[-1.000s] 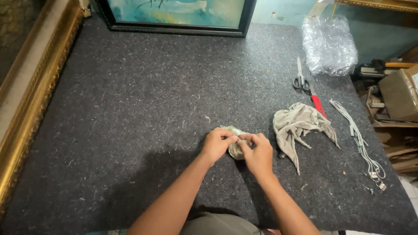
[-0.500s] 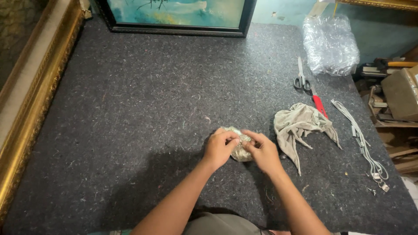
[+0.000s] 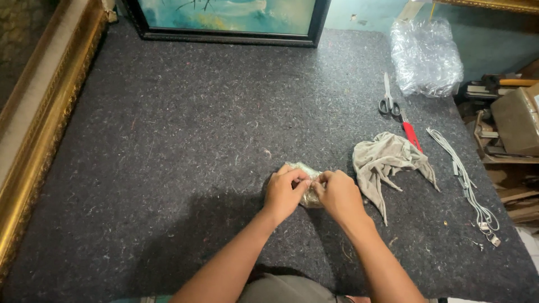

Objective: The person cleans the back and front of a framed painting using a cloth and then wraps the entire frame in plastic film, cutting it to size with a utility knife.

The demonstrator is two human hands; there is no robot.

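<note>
Both my hands meet over a small crumpled clear plastic packet (image 3: 307,180) with a greenish tint, lying on the dark grey felt table (image 3: 185,146). My left hand (image 3: 285,192) pinches the packet from the left. From the right, my right hand (image 3: 337,193) grips it with fingers curled. Most of the packet is hidden between my fingers. A crumpled beige cloth (image 3: 387,160) lies just right of my right hand.
Scissors (image 3: 388,101) and a red-handled tool (image 3: 411,134) lie at the right, with a white cord (image 3: 466,182) beyond. A bubble wrap bundle (image 3: 425,56) sits far right. A framed painting (image 3: 230,19) leans at the back. A gold frame (image 3: 39,118) runs along the left edge.
My hands have stayed on the packet, shifting their fingers slightly as they work it; the view has drifted a little.
</note>
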